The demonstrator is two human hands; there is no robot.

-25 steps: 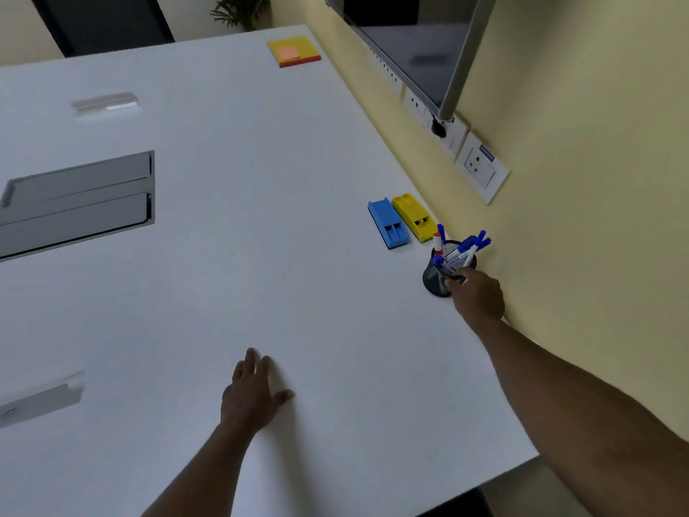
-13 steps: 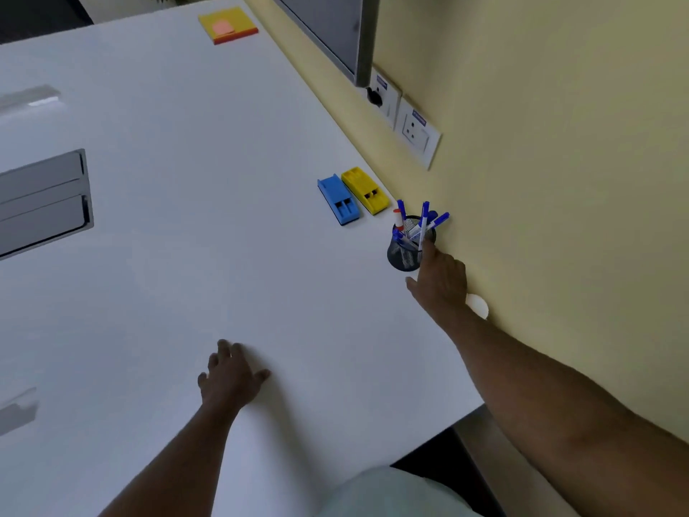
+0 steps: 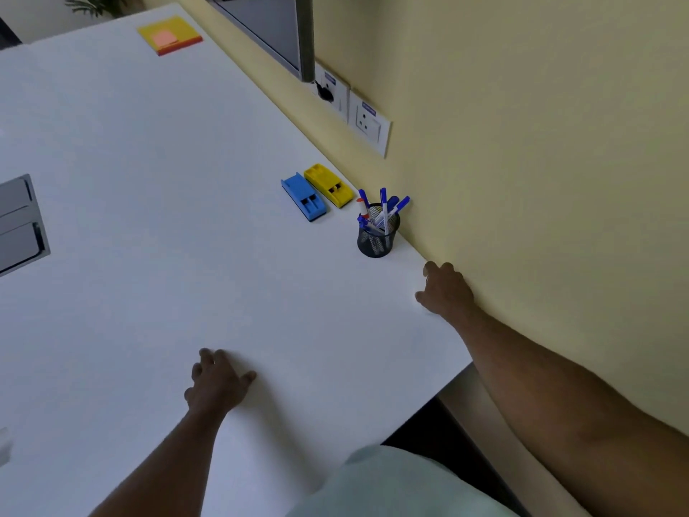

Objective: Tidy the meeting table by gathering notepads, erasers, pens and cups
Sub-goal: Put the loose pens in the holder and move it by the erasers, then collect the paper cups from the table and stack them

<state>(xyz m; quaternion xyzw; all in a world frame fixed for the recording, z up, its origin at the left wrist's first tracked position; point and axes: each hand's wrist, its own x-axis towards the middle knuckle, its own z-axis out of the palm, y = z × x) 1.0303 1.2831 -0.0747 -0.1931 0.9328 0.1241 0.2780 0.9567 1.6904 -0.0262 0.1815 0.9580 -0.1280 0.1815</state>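
Observation:
A black mesh pen cup [image 3: 376, 241] holding several blue pens [image 3: 384, 210] stands by the wall on the white table [image 3: 156, 278]. A blue eraser [image 3: 304, 197] and a yellow eraser [image 3: 328, 185] lie side by side just beyond it. A yellow notepad [image 3: 169, 34] with a pink note lies at the far end. My right hand [image 3: 445, 289] rests at the table's wall edge, a short way nearer than the cup, with its fingers curled down. What lies under it is hidden. My left hand [image 3: 216, 382] lies flat on the table, fingers apart.
A yellow wall runs along the table's right side, with sockets [image 3: 367, 121] and a screen's corner [image 3: 276, 31] above. A grey cable hatch [image 3: 18, 225] is set into the table at the left. The table's near edge [image 3: 428, 397] is close to my body.
My right hand has let go of the pen cup and drawn back to the table's wall edge, where a small white object showed half a second ago. My left hand has stayed on the table.

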